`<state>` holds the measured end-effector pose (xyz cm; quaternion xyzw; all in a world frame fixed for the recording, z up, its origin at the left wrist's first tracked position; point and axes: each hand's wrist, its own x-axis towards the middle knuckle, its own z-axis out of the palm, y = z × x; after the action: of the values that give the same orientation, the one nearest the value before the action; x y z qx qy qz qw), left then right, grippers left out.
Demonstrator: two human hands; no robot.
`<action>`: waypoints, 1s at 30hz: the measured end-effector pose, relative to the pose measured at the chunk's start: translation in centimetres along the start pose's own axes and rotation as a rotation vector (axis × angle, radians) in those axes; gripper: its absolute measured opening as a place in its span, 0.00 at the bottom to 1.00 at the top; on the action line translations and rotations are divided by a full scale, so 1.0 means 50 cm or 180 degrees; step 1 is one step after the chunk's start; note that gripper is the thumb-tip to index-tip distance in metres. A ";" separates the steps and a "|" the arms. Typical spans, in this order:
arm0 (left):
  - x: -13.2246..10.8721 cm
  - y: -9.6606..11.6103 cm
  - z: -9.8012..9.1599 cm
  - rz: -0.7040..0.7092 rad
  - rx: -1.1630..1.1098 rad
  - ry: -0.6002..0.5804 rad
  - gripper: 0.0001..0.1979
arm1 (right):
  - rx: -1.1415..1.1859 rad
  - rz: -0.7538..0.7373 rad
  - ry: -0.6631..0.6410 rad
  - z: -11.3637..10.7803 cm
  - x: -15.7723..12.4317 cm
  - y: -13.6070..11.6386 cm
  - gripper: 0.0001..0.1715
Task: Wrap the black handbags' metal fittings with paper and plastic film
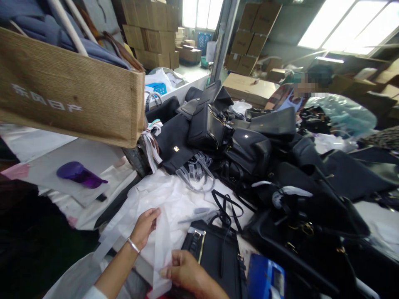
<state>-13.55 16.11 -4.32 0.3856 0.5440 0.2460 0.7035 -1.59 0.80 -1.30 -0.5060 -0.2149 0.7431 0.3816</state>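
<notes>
Between my two hands stretches a strip of thin white wrapping sheet (162, 234). My left hand (145, 227), with a silver bracelet at the wrist, pinches its upper left edge. Lower down, my right hand (183, 270) grips the strip's right edge between thumb and fingers. Just right of my right hand lies a black bag (215, 249) with a gold zipper and a thin strap. More crumpled white sheets (140, 195) spread under and beyond my hands. Clear plastic-covered straps (198, 168) rest at their far side.
Black handbags (255, 151) are piled across the table's right and back. A jute bag (71, 83) stands at left above a purple visor-like item (79, 174). A blue object (264, 276) sits at front right. Another person (289, 97) is behind the pile; cartons (152, 33) stack farther back.
</notes>
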 end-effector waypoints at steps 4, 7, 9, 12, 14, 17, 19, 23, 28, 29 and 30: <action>0.006 0.002 0.005 -0.0065 -0.0080 0.0068 0.20 | 0.0443 0.0082 -0.0147 -0.009 -0.042 -0.010 0.28; 0.004 0.001 0.015 -0.0095 -0.0036 0.0095 0.20 | 0.0480 0.0247 -0.0125 -0.023 -0.070 -0.013 0.30; 0.006 -0.003 0.017 -0.0097 0.0057 0.0127 0.20 | 0.0389 0.0325 -0.0004 -0.035 -0.086 -0.009 0.31; 0.014 -0.012 0.014 -0.0028 0.0427 0.0223 0.20 | 0.0182 0.0301 0.0273 -0.053 -0.102 0.009 0.28; 0.014 -0.012 0.013 0.0098 0.0960 0.0415 0.21 | 0.0011 0.0116 0.0644 -0.065 -0.110 0.022 0.24; -0.021 0.012 0.038 0.0892 0.1869 0.0830 0.26 | -0.0417 -0.0267 0.1180 -0.083 -0.127 0.024 0.16; -0.067 0.041 0.077 0.1889 0.2458 0.0708 0.33 | -0.0637 -0.0347 0.1165 -0.096 -0.142 0.009 0.12; -0.152 0.084 0.173 0.1695 0.2757 -0.1888 0.25 | -0.0782 -0.0460 0.0683 -0.124 -0.167 -0.036 0.11; -0.160 0.057 0.216 -0.0053 0.1946 -0.3371 0.17 | -0.0813 -0.0807 0.0830 -0.147 -0.192 -0.030 0.10; -0.154 0.049 0.215 -0.0097 0.1970 -0.3313 0.16 | -0.0619 -0.0813 0.0927 -0.149 -0.199 -0.021 0.10; -0.149 0.041 0.213 -0.0086 0.2046 -0.3257 0.14 | -0.0380 -0.0812 0.1015 -0.150 -0.206 -0.010 0.13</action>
<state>-5.37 8.69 2.81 0.6413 0.1886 -0.1564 0.7272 7.49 -7.50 2.14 -0.6076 -0.2578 0.5852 0.4711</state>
